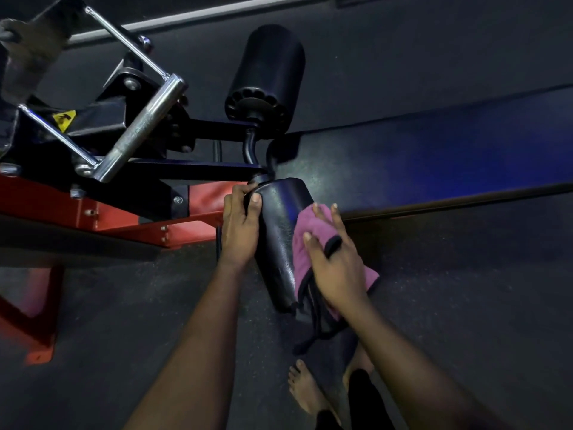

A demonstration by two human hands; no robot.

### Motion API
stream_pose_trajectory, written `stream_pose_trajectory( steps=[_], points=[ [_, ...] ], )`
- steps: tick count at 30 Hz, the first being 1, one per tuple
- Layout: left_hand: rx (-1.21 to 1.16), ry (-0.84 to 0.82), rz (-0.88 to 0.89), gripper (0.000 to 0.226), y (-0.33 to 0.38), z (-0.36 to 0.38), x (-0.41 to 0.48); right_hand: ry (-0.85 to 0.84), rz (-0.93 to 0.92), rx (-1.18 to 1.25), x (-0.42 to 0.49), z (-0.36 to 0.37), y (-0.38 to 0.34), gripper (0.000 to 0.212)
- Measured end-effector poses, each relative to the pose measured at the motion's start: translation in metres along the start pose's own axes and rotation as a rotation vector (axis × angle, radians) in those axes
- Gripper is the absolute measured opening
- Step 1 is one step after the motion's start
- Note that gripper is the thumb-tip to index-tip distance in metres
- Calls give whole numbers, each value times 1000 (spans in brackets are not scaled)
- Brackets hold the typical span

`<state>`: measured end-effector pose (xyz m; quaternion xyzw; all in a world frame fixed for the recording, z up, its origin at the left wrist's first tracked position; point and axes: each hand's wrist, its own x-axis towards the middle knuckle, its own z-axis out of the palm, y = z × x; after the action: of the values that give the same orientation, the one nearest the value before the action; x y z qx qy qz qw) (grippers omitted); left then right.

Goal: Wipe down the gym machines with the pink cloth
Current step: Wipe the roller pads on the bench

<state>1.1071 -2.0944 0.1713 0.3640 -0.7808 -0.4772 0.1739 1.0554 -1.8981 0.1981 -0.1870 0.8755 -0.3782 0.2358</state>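
Could not make out the lower end of the roller pad [279,240], lost behind dangling black cloth trim. Saw the pink cloth [310,240] half covered by the right hand [338,268], fingers straight and spread, pressing it against the pad's 3 o'clock side. Found the left hand [240,231] curled round the pad's upper end. Noted a chrome handle [142,128] at 10 o'clock and a bench [434,159] at 2. Lay with its long axis from 11 to 5 o'clock.
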Motion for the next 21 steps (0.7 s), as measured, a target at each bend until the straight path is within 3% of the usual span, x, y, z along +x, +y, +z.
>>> stream_pose_trajectory(
  steps=[3,5,6,9,11,13,16,19,21],
  points=[
    [41,3,9,44,2,-2,4,-86,365,431,56,2,4,80],
    [45,-8,-5,41,5,-2,2,-109,473,807,69,0,5,45],
    [47,-9,-8,41,6,-2,1,-127,490,803,69,0,7,36],
    [60,0,-6,42,9,0,-1,-71,444,296,20,-4,2,73],
    [60,10,-11,42,10,1,-2,16,286,197,-26,0,-1,89],
    [62,-2,-28,41,12,2,-2,53,205,232,-36,2,2,89],
    [82,-12,-15,32,12,-1,-2,-32,480,273,8,0,4,65],
    [78,-13,-2,35,12,-1,-1,-154,652,729,54,-5,13,41],
    [57,-13,6,29,12,0,-2,-180,648,766,54,-5,12,36]
  ],
)
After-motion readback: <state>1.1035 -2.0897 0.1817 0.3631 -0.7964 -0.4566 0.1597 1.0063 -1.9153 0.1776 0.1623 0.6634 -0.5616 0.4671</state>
